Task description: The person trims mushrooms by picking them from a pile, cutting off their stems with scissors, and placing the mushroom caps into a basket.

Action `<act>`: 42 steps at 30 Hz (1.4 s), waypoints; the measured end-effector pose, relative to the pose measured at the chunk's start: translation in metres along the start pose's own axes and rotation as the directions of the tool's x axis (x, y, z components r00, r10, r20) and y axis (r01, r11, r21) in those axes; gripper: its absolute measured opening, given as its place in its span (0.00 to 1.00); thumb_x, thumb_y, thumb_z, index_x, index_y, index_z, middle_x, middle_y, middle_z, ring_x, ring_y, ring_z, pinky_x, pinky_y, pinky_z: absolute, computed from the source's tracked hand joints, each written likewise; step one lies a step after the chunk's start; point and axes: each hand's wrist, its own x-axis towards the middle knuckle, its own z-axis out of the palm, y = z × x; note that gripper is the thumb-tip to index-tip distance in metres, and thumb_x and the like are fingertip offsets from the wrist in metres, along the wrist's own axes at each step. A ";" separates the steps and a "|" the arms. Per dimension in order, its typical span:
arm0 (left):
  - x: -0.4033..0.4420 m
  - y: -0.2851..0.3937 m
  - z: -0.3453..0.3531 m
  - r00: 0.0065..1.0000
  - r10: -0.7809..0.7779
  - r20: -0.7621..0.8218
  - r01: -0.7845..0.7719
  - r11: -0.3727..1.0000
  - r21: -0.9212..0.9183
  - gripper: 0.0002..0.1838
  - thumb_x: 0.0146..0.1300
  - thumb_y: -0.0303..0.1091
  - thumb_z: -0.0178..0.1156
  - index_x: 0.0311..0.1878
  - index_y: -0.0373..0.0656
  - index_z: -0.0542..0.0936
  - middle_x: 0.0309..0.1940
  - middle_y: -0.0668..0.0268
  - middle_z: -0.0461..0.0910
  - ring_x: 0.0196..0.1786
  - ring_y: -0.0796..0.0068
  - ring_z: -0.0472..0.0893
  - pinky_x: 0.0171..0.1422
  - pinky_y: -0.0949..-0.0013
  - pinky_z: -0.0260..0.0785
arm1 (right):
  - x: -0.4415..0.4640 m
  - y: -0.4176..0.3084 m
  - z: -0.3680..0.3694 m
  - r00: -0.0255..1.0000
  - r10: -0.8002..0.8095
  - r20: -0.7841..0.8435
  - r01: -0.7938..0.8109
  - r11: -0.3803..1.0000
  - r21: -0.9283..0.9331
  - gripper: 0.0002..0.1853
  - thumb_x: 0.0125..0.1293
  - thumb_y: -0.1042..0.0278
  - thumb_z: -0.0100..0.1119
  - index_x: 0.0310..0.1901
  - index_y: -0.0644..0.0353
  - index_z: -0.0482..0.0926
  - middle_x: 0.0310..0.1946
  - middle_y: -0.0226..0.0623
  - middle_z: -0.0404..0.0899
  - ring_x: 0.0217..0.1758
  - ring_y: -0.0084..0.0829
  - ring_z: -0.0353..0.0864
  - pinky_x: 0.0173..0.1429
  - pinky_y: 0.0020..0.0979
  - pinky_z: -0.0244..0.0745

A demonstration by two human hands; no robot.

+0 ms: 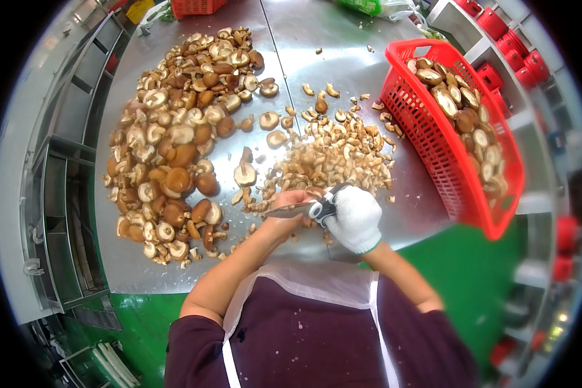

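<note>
My right hand, in a white knitted glove, is closed around the dark handles of a pair of scissors. Its blades point left, across my bare left hand. The left fingers are curled together near the scissors' pivot, on what looks like a brown mushroom, mostly hidden by the hand and blades. Just beyond both hands lies a heap of cut mushroom stems. To the left spreads a large pile of whole brown mushrooms, and one mushroom rests gills up between the two heaps.
A red plastic basket holding trimmed mushrooms stands tilted at the right of the metal table. Another red basket is at the far edge. Metal shelving stands left, with green floor below.
</note>
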 end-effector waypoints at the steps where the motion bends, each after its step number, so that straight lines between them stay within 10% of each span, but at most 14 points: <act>1: -0.009 0.001 0.008 0.994 0.026 -0.104 -0.026 1.000 0.001 0.07 0.64 0.34 0.61 0.36 0.41 0.84 0.24 0.73 0.79 0.25 0.84 0.72 0.29 0.77 0.65 | 0.006 -0.002 -0.002 0.999 0.039 -0.015 -0.039 0.999 0.035 0.15 0.46 0.65 0.71 0.37 0.55 0.79 0.27 0.37 0.78 0.30 0.40 0.80 0.35 0.38 0.74; 5: -0.011 0.020 0.004 0.910 -0.122 0.395 -0.025 0.938 0.346 0.07 0.65 0.31 0.60 0.32 0.40 0.81 0.25 0.70 0.80 0.29 0.81 0.78 0.32 0.75 0.69 | 0.003 0.011 0.018 0.819 0.571 0.054 -0.556 0.766 0.323 0.11 0.54 0.68 0.68 0.37 0.60 0.79 0.22 0.40 0.77 0.25 0.38 0.79 0.33 0.36 0.73; 9: -0.009 0.034 0.007 0.992 0.020 0.127 -0.128 0.176 0.976 0.10 0.66 0.36 0.62 0.37 0.38 0.82 0.25 0.71 0.79 0.34 0.82 0.80 0.37 0.75 0.72 | 0.000 0.027 0.010 0.738 0.657 0.153 -0.635 0.601 0.485 0.10 0.58 0.68 0.66 0.39 0.63 0.78 0.25 0.35 0.78 0.26 0.24 0.76 0.35 0.29 0.73; 12: 0.006 0.023 0.006 0.930 0.355 -0.097 -0.295 0.878 0.376 0.16 0.64 0.41 0.64 0.45 0.36 0.83 0.30 0.64 0.85 0.34 0.74 0.83 0.41 0.72 0.74 | 0.005 0.016 0.002 0.779 0.605 0.163 -0.591 0.623 0.512 0.09 0.61 0.73 0.64 0.42 0.65 0.76 0.29 0.31 0.78 0.32 0.18 0.75 0.38 0.23 0.73; 19: -0.003 0.034 0.020 0.939 0.341 -0.050 -0.274 0.826 0.492 0.13 0.63 0.33 0.62 0.47 0.35 0.83 0.27 0.65 0.84 0.30 0.81 0.81 0.37 0.75 0.73 | 0.006 0.000 -0.004 0.856 0.507 0.100 -0.498 0.758 0.420 0.10 0.58 0.75 0.66 0.41 0.64 0.77 0.28 0.30 0.76 0.31 0.17 0.74 0.38 0.24 0.74; 22: -0.002 0.025 0.020 0.909 0.402 -0.106 -0.285 0.789 0.545 0.11 0.62 0.31 0.62 0.45 0.37 0.84 0.24 0.65 0.83 0.27 0.82 0.79 0.33 0.74 0.71 | 0.000 0.006 0.004 0.857 0.512 0.054 -0.484 0.767 0.421 0.13 0.55 0.68 0.70 0.41 0.58 0.79 0.25 0.38 0.78 0.27 0.36 0.80 0.34 0.34 0.75; 28: -0.003 0.027 0.017 0.895 0.435 -0.099 -0.260 0.688 0.677 0.12 0.63 0.31 0.61 0.48 0.37 0.82 0.26 0.65 0.83 0.28 0.82 0.80 0.33 0.75 0.72 | -0.004 0.006 0.005 0.815 0.546 0.193 -0.564 0.672 0.480 0.10 0.60 0.76 0.64 0.43 0.66 0.76 0.32 0.30 0.77 0.34 0.16 0.74 0.38 0.21 0.74; 34: -0.006 0.031 0.038 0.965 0.244 -0.100 -0.246 0.969 -0.007 0.16 0.66 0.24 0.57 0.56 0.34 0.75 0.39 0.66 0.83 0.37 0.83 0.80 0.42 0.77 0.76 | -0.001 0.004 0.002 0.722 0.664 0.193 -0.630 0.517 0.579 0.13 0.61 0.77 0.64 0.46 0.67 0.75 0.35 0.31 0.78 0.35 0.17 0.76 0.40 0.21 0.75; 42: -0.003 0.022 0.030 0.974 0.204 -0.097 -0.186 0.968 0.168 0.15 0.65 0.22 0.56 0.55 0.34 0.75 0.42 0.65 0.82 0.37 0.83 0.80 0.40 0.79 0.76 | -0.004 -0.007 0.005 0.743 0.641 0.191 -0.622 0.558 0.549 0.13 0.60 0.79 0.64 0.46 0.67 0.75 0.36 0.31 0.77 0.37 0.19 0.76 0.43 0.22 0.75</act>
